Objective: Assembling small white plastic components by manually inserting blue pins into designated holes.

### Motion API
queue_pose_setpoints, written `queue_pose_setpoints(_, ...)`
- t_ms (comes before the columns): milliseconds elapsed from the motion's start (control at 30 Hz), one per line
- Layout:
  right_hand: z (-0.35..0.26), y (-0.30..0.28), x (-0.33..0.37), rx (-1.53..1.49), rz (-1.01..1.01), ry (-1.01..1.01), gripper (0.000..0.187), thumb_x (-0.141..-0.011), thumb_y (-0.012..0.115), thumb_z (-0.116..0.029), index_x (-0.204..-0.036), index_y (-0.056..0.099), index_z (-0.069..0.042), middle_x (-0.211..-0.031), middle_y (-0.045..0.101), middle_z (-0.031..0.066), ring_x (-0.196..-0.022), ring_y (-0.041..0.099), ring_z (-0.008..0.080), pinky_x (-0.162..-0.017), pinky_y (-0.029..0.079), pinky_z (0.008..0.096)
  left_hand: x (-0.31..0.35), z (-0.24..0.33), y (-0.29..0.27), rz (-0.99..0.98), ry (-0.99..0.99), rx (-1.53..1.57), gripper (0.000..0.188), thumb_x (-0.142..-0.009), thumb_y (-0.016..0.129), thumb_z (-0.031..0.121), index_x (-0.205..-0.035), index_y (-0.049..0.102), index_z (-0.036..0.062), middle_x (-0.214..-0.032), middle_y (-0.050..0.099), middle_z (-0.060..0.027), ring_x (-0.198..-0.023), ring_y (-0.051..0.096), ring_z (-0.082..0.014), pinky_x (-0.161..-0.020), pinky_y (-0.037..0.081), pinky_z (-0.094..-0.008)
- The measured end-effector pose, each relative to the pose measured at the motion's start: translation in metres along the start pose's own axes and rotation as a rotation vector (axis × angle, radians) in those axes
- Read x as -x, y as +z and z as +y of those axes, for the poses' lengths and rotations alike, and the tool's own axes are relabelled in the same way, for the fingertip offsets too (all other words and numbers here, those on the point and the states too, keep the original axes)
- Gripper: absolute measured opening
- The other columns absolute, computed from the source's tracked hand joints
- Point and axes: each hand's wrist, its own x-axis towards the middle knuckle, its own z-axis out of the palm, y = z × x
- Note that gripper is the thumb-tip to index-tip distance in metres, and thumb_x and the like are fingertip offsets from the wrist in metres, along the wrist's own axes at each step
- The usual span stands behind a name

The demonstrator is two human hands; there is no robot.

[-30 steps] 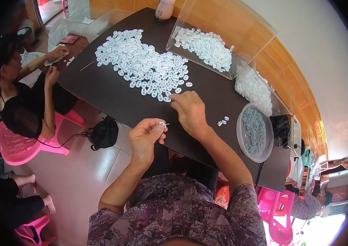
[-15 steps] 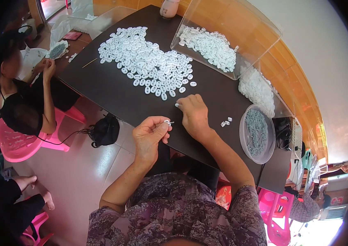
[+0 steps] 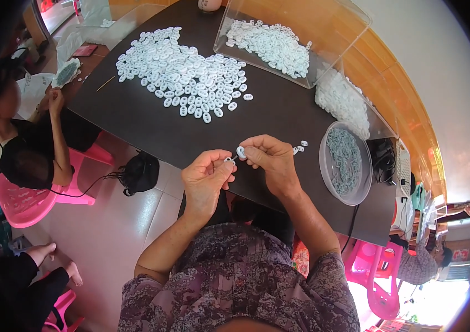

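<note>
white oval two-holed piece (image 3: 240, 151) is sitting at the tips of the right hand (image 3: 275, 166), over the near side of the dark table (image 3: 279, 113), and we're watching delicate work here! facing it, the left hand (image 3: 204, 176) is gripping a smaller white piece (image 3: 229, 160), with a thin pin (image 3: 235, 157) apparently poking out toward the oval; whether pin and oval are touching, i'm not able to tell.

judging by the pose, this step is looking like a lining-up of pin and hole, so good work is probably asking for a steady left hand, with the right doing the fine turning. going in square rather than slanted is likely sparing the pin a snag, and leaving the hole uncovered by fingertips is helping the eye. squeezing too hard is risking a slip!

now the hands: right thumb and forefinger are clamping together on the oval's edge, other fingers curling behind; left thumb and forefinger are pinching together on the small piece, the rest folding beneath. beyond them, a pile of similar ovals (image 3: 185, 69) is spreading across the table, and a few loose small pieces (image 3: 304, 143) are lying just beside the right hand.
</note>
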Motion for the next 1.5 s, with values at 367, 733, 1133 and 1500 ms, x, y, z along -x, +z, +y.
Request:
queue_pose_setpoints(367, 0.001, 0.002, 0.005, 0.017, -0.009, -0.077, 0.009, -0.083, 0.062, -0.001, -0.091, 0.066, 0.002, -0.075, 0.063, 0.001, -0.069, 0.055, 0.0046, -0.063, 0.045, 0.0191, 0.004, -0.001, 0.004, 0.044, -0.014, -0.094, 0.017, -0.085, 0.062, 0.002, -0.1, 0.062, -0.0047, -0.08, 0.065, -0.0084, -0.061, 0.058, -0.0081, -0.051, 0.044, -0.0176)
queue_pose_setpoints(733, 0.007, 0.01, 0.009, 0.242, 0.079, -0.198, 0.01, -0.084, 0.062, -0.003, -0.093, 0.064, 0.003, -0.077, 0.063, 0.0006, -0.072, 0.055, 0.0054, -0.067, 0.046, 0.0209, 0.005, -0.004, 0.002, 0.072, 0.036, -0.141, 0.016, -0.085, 0.063, 0.002, -0.099, 0.063, -0.0035, -0.08, 0.066, -0.0067, -0.062, 0.058, -0.0076, -0.052, 0.045, -0.0174)
queue_pose_setpoints(1133, 0.005, 0.013, 0.012, 0.208, 0.052, -0.164, 0.009, -0.084, 0.061, -0.001, -0.092, 0.064, 0.003, -0.08, 0.064, 0.0035, -0.074, 0.058, 0.0081, -0.068, 0.046, 0.0228, 0.006, -0.005, 0.002, 0.07, 0.016, -0.117, 0.016, -0.085, 0.063, 0.003, -0.1, 0.062, -0.0029, -0.08, 0.066, -0.0063, -0.062, 0.058, -0.0071, -0.052, 0.045, -0.0168)
queue_pose_setpoints(1500, 0.009, 0.011, 0.017, 0.418, 0.029, -0.353, 0.013, -0.083, 0.058, 0.006, -0.094, 0.065, 0.001, -0.084, 0.062, 0.0044, -0.079, 0.058, 0.0095, -0.072, 0.046, 0.0228, 0.005, -0.006, 0.005, 0.005, 0.052, -0.08, 0.025, -0.087, 0.06, 0.0, -0.111, 0.06, -0.0026, -0.079, 0.062, -0.0052, -0.066, 0.058, -0.0085, -0.054, 0.045, -0.0184)
